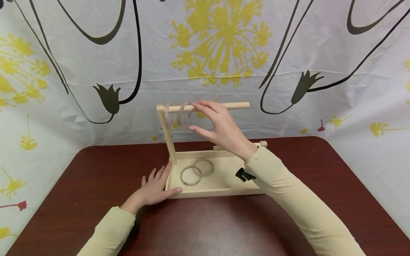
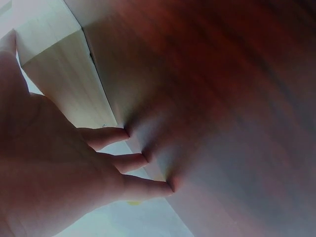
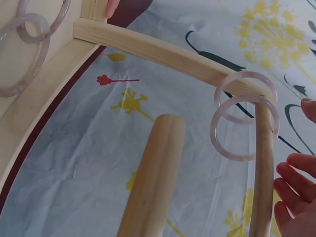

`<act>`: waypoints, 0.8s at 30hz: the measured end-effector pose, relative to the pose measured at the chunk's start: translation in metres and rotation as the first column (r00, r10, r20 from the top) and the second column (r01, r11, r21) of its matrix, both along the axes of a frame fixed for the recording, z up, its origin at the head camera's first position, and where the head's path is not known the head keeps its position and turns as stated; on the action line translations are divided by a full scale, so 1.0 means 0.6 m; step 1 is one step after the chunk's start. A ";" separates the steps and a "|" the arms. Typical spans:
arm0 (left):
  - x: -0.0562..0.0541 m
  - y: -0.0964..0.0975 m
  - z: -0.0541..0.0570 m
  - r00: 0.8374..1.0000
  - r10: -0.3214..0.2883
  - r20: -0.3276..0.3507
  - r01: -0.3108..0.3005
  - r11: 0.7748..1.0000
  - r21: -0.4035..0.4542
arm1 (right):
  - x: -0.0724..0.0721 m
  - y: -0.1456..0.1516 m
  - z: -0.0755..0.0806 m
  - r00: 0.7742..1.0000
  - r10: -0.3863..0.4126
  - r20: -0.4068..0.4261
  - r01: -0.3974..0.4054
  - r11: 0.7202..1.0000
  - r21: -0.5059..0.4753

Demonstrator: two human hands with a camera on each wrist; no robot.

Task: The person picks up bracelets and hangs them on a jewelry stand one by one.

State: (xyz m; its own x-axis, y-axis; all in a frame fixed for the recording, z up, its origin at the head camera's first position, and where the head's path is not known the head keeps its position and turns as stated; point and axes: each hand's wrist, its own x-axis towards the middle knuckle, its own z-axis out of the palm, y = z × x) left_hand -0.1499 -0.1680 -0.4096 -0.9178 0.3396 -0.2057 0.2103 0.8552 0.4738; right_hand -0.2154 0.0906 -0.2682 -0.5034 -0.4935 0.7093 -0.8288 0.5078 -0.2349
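A wooden stand has an upright post [image 1: 167, 137] and a horizontal rod [image 1: 237, 105]. Two pale, translucent bangles hang on that rod: one bangle [image 3: 268, 89] by the post, another bangle [image 3: 213, 129] slightly farther out. My right hand [image 1: 221, 126] is beside the outer bangle, fingertips at the rod, thumb apart below; nothing is gripped. In the stand's tray [image 1: 224, 193] lie two more bangles, a front bangle [image 1: 181, 176] overlapping a rear bangle [image 1: 213, 167]. My left hand [image 1: 153, 190] rests at the tray's left end, thumb over the front rim, fingers spread along the side, several fingertips touching the table.
A second wooden rod [image 3: 153, 173] looms close in the right wrist view, its round end free. The dark red table [image 1: 105, 177] carries the stand near its back edge. Behind hangs a white sheet [image 1: 144, 71] printed with yellow flowers.
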 end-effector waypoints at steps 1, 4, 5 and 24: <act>0.000 0.000 -0.001 1.000 0.000 0.000 0.000 1.000 0.000 | 0.002 0.002 -0.002 1.000 0.004 0.000 -0.004 1.000 -0.010; 0.001 0.001 0.000 1.000 0.000 0.000 0.000 1.000 0.004 | 0.008 0.009 -0.006 1.000 0.012 0.001 -0.012 0.999 -0.035; 0.001 0.001 0.000 1.000 0.000 0.001 0.000 1.000 0.007 | 0.010 0.012 -0.007 1.000 0.014 0.003 -0.014 0.999 -0.042; 0.001 0.002 0.002 1.000 0.001 0.000 -0.001 1.000 -0.001 | 0.059 0.055 -0.058 0.980 0.063 0.191 -0.047 0.995 -0.084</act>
